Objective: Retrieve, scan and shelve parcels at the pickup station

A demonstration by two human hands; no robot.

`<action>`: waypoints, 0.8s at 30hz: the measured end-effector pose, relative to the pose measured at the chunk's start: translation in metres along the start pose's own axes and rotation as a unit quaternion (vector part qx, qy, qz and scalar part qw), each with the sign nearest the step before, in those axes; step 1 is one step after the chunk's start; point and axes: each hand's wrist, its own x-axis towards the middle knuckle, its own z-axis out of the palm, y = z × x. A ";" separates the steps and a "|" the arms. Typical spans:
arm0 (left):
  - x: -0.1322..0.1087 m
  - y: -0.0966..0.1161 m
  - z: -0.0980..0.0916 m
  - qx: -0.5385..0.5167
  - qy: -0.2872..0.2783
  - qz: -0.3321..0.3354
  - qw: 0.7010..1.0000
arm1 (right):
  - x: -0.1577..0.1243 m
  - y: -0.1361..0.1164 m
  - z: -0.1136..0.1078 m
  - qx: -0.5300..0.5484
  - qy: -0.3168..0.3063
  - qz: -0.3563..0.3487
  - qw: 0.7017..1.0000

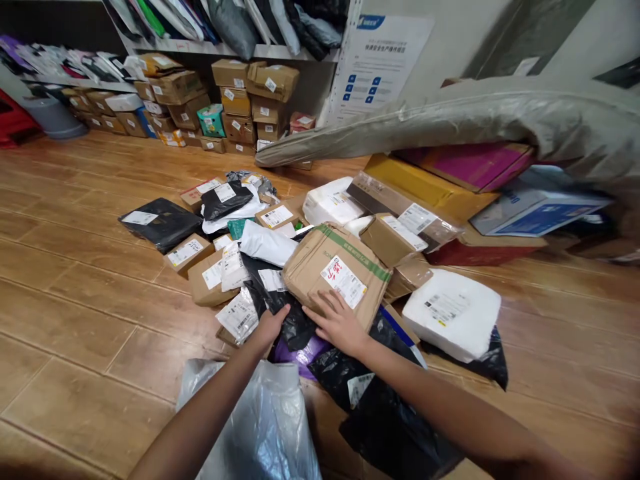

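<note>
The right hand (340, 322) lies spread on the near side of the brown box (307, 263), flat against it rather than clasping it. The left hand (273, 325) has its thumb on the black bag (299, 327), just left of that box; its other fingers are hidden, so I cannot tell whether it is gripping.

The box sits tilted directly ahead of the hands, on a loose heap of parcels. With only an open palm on it, it could slide toward the wrists — the slick plastic around it would offer little hold. Pulling the black bag might also tip the box or drag down the white pouch (267, 243) ahead of the left hand, since the pieces overlap. Thin plastic could tear under a one-thumb pinch.

Below the hands, the purple bag (300, 357) is partly covered and might snag. Right of the right hand, the white parcel (450, 310) rests partly on dark plastic — a knock from that forearm could shift it across the floor (90, 313).
</note>
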 end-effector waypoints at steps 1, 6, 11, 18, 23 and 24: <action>0.001 0.010 0.004 -0.010 0.017 0.005 1.000 | 0.001 0.007 -0.002 -0.011 -0.003 0.016 1.000; -0.024 0.057 0.001 -0.034 0.022 0.058 0.998 | 0.025 0.023 -0.013 -0.033 0.036 0.090 0.995; -0.110 0.080 -0.047 -0.079 0.120 0.057 0.988 | 0.068 0.019 -0.012 -0.012 0.042 0.136 0.990; -0.210 0.077 -0.149 -0.198 0.369 -0.141 0.897 | -0.009 -0.085 0.054 0.368 0.041 0.347 0.862; -0.216 0.032 -0.157 -0.206 0.354 -0.247 0.878 | -0.066 -0.201 0.093 0.675 -0.356 0.539 0.357; -0.221 0.020 -0.157 -0.214 0.373 -0.232 0.872 | -0.063 -0.219 0.094 0.700 -0.383 0.542 0.265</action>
